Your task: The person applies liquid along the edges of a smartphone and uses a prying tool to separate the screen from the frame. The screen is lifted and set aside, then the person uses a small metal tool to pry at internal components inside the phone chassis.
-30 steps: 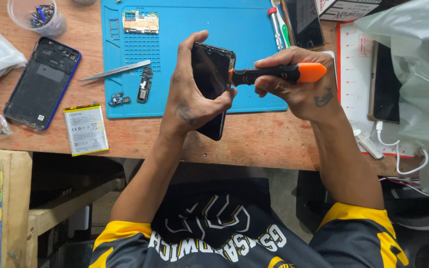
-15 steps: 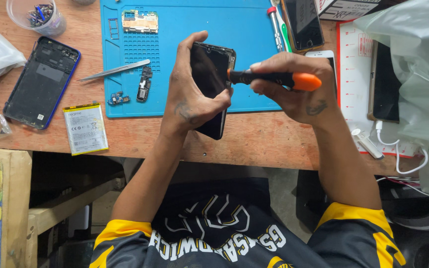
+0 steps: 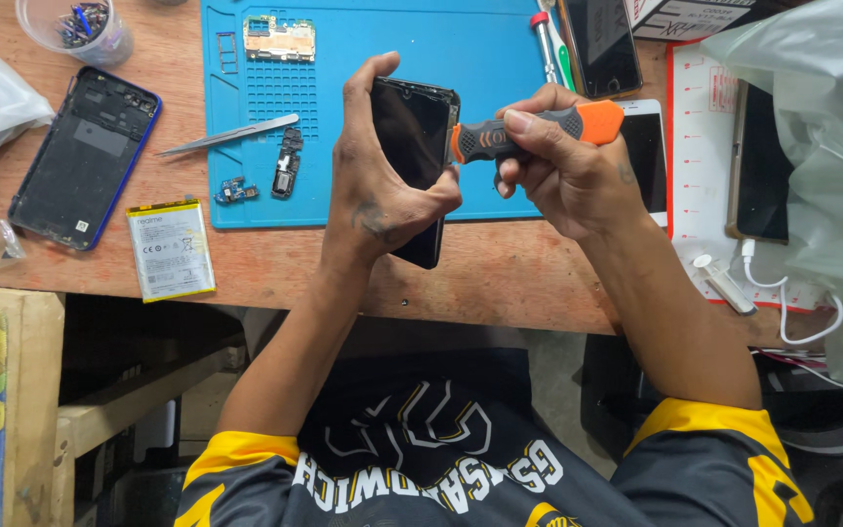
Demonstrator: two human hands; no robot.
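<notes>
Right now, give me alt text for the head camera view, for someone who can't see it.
A person's left hand holds a black phone upright over a blue work mat while the right hand presses an orange-and-grey handled tool against its edge. Tweezers, small phone parts, a battery and an opened phone shell lie to the left.

You work at a worn wooden table (image 3: 275,263). On it, far and central, lies a blue rubber repair mat (image 3: 500,59). Left of the mat rest a blue-rimmed phone back cover (image 3: 85,156) and, nearer you, a white flat battery (image 3: 171,249). A clear plastic cup (image 3: 75,29) stands far left.
</notes>
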